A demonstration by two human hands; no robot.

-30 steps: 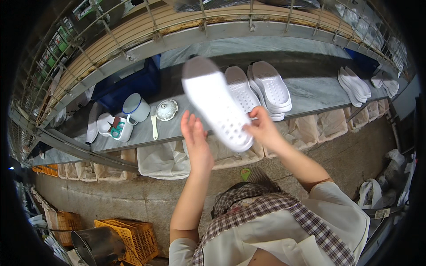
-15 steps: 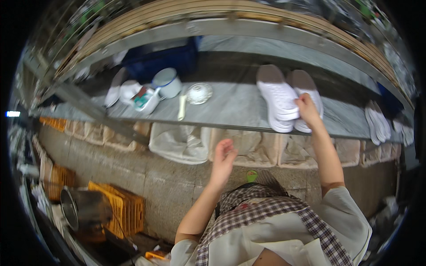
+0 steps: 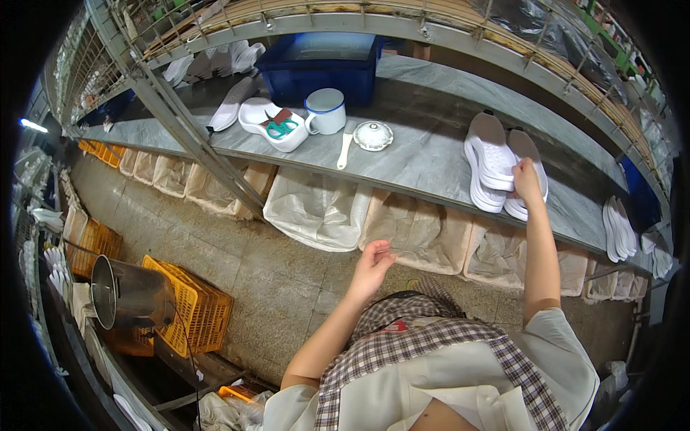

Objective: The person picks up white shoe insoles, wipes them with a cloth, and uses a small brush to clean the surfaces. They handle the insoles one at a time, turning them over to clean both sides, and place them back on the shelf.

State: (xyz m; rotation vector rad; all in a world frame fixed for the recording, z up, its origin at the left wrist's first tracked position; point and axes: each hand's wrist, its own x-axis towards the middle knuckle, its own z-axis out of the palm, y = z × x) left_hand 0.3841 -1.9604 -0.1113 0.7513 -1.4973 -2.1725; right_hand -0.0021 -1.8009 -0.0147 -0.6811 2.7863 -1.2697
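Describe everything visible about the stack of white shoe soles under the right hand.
The stack of white shoe soles lies on the long grey shelf, toward its right part. The soles look like moulded foam or rubber, elongated with rounded ends, tread pattern up, piled flat in two side-by-side heaps. The right hand rests on the near end of them, fingers curled at their edge. The left hand hangs apart, touching nothing.

Head view (fisheye) down onto shelf (image 3: pixel 431 154)
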